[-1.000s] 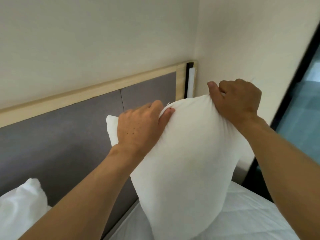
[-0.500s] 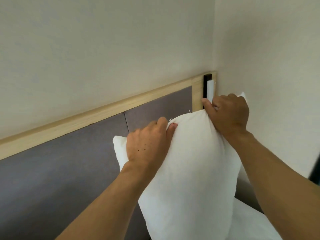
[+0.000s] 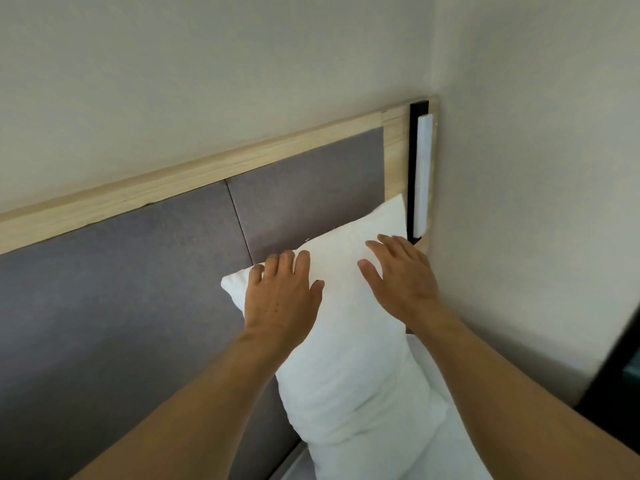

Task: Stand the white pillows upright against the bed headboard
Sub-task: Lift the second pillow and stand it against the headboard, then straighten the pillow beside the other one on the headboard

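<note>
Both hands lay flat with fingers spread, left hand [image 3: 282,299] and right hand [image 3: 403,278], on the white pillow [image 3: 346,358], which stood upright, apparently leaning against the grey headboard [image 3: 138,289].

The pillow [image 3: 349,358] runs off the bottom edge, its base unseen. The left hand [image 3: 282,299] covers its upper left part. The headboard [image 3: 138,289] is cut off at the left edge.

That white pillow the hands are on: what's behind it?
Behind the white pillow stands the grey padded headboard with its wooden frame. Both hands lie flat on the pillow's front. Whether its back touches the padding is hidden.
</note>
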